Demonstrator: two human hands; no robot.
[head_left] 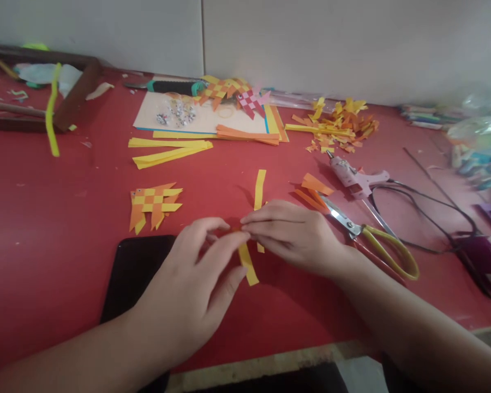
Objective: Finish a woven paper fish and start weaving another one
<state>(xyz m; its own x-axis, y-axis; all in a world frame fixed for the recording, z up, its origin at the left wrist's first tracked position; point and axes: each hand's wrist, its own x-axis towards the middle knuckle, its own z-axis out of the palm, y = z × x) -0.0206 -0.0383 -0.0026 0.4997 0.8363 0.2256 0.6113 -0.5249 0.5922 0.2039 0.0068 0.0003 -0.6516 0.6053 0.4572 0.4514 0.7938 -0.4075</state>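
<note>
**Both hands meet over a small piece of folded paper**

You hold the yellow-and-orange paper piece [249,265] between your hands at the near middle of the red table [65,218]; your left hand [188,278] pinches in from one side, its index fingertip at the orange middle and its thumb beside the yellow tail that slants towards you; your right hand [298,237] lies flatter, fingertips gathered against the same middle, probably to steady the folds while the left works; the exact grip under the fingertips is hidden. A yellow strip [259,188] runs out beyond your right fingers; whether it joins the piece, you cannot tell from here.

The woven paper fish [151,201] lies flat on your left, just beyond the dark phone [135,267], perhaps where it can be seen as a pattern; the scissors [349,226] lie open by your right forearm, handles towards you, seemingly for an easy pick-up; short orange strips [315,191] lie at their blades; the glue gun [354,177] rests just past them, nozzle pointing away from you, which likely keeps its tip off your arm; loose yellow strips [172,150] lie farther back, apparently sorted by colour.
</note>
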